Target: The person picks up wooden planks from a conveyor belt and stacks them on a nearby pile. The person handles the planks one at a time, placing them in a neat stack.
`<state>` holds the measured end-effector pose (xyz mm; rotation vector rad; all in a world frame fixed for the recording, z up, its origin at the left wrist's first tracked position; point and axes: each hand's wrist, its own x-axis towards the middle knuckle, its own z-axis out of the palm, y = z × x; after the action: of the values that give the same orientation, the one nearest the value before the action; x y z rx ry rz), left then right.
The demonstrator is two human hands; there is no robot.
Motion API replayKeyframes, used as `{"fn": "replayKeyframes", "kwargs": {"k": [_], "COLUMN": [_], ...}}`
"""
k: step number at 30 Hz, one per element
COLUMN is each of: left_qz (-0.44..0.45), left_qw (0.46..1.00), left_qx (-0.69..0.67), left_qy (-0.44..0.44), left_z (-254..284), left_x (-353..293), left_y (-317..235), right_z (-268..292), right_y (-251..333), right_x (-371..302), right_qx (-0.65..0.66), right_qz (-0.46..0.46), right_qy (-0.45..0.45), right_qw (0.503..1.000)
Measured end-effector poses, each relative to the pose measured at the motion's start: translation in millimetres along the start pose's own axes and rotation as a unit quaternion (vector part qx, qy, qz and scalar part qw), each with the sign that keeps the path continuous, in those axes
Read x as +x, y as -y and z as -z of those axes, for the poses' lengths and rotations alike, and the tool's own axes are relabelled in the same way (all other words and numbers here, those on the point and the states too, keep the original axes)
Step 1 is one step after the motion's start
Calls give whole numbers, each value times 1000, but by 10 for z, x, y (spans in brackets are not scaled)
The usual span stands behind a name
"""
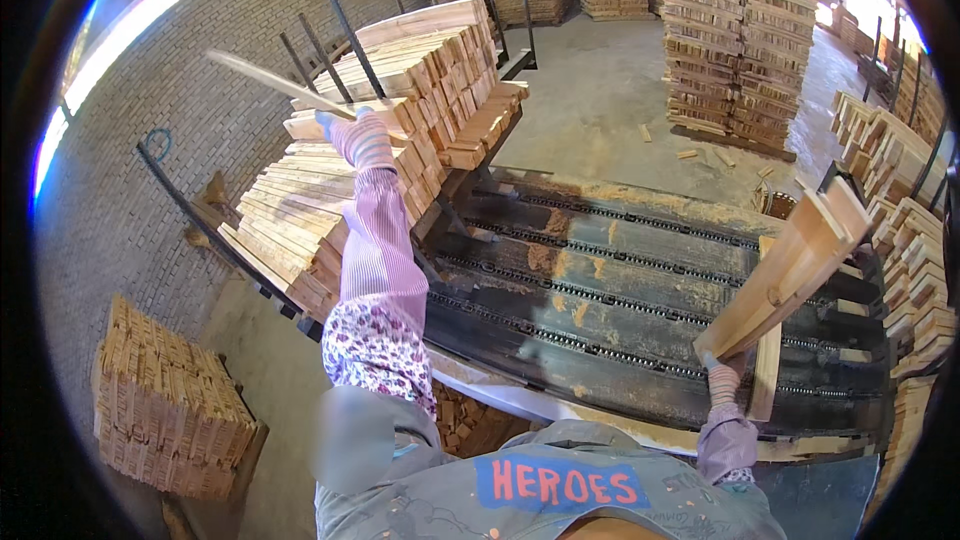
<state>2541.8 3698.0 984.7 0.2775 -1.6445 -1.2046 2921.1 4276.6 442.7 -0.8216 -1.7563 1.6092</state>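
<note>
My left hand (364, 140), in a striped glove, is stretched forward over a rack of stacked lumber. Its fingers are closed on the near end of a wooden board (268, 78) that points out to the left above the stack (300, 205). On the right, my right hand (722, 382), also gloved, grips the lower end of a few wooden boards (785, 275) held together and tilted up to the right. Beneath them, a narrow wooden strip (766, 375) lies across the chain conveyor (600, 290). My right fingers are partly hidden by the boards.
Dark metal posts (357, 45) rise along the lumber rack. More boards (915, 290) line the right side. A tall wood stack (735, 50) stands behind the conveyor, another stack (170, 400) at the lower left. A brick wall (170, 90) runs along the left.
</note>
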Motion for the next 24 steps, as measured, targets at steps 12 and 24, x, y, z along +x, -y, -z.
{"fn": "replayKeyframes", "kwargs": {"k": [12,24], "left_qz": [162,118], "left_qw": [977,916], "left_qx": [88,-383], "left_qy": [104,7], "left_z": [213,859], "left_x": [653,-322], "left_y": [810,266], "right_z": [-2147,-6210], "right_y": [3002,6600], "right_x": [-111,656], "right_qx": [11,0], "right_qz": [190,443], "right_qy": [141,245], "right_qw": [971,862]}}
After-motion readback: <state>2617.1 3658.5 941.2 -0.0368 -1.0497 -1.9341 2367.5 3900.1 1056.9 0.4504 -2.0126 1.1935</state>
